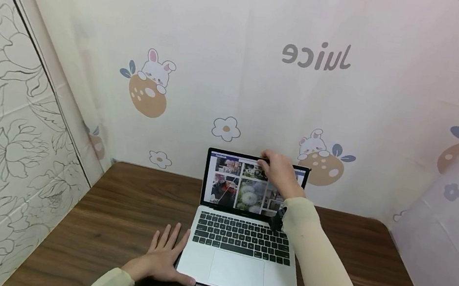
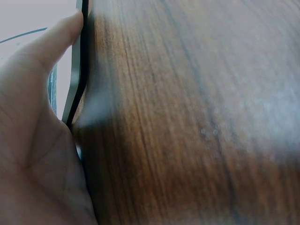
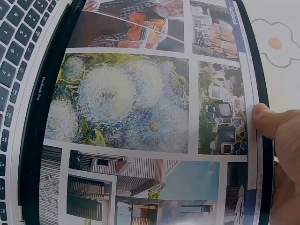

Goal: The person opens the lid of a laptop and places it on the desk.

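A silver laptop [image 1: 237,272] stands unfolded on the wooden table, its screen [image 1: 224,191] upright and showing a page of pictures. My right hand [image 1: 281,174] grips the top edge of the screen, right of its middle. In the right wrist view the thumb [image 3: 268,117] lies on the screen's front and the other fingers go behind it. My left hand [image 1: 162,262] is spread at the laptop's front left corner, its fingers pointing away from me. Its thumb [image 2: 61,40] touches the front edge of the base. The right forearm covers part of the keyboard's right side.
The brown wooden table [image 1: 140,204] reaches back to a printed curtain [image 1: 241,65] behind the laptop. More printed cloth [image 1: 445,219] hangs at the right. At the left stands a white panel [image 1: 1,153] with a floral line pattern.
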Available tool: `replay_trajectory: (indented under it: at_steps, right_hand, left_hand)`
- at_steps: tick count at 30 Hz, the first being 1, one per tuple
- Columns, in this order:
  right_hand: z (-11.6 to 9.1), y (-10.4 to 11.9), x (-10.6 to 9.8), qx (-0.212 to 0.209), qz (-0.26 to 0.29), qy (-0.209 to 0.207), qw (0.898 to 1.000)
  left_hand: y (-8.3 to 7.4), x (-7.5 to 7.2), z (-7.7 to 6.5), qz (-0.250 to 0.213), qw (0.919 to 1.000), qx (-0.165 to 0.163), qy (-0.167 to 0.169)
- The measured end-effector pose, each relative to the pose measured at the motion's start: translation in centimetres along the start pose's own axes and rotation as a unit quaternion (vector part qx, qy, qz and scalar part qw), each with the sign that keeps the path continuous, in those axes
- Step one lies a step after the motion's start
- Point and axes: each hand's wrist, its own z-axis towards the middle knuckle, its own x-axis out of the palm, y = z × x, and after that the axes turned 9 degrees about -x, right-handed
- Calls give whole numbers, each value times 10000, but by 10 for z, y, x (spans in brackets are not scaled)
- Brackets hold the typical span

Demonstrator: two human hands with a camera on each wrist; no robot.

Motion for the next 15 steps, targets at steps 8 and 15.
replay_trajectory:
  at_steps: [8, 15]
  right_hand:
    - [1, -7, 5, 28, -139, -34, 9999]
    - [1, -9, 8, -244, 10, -261, 9994]
  left_hand:
    - [-1, 1, 0, -41, 10000, 61, 22]
    - [2, 1, 0, -58, 10000, 78, -4]
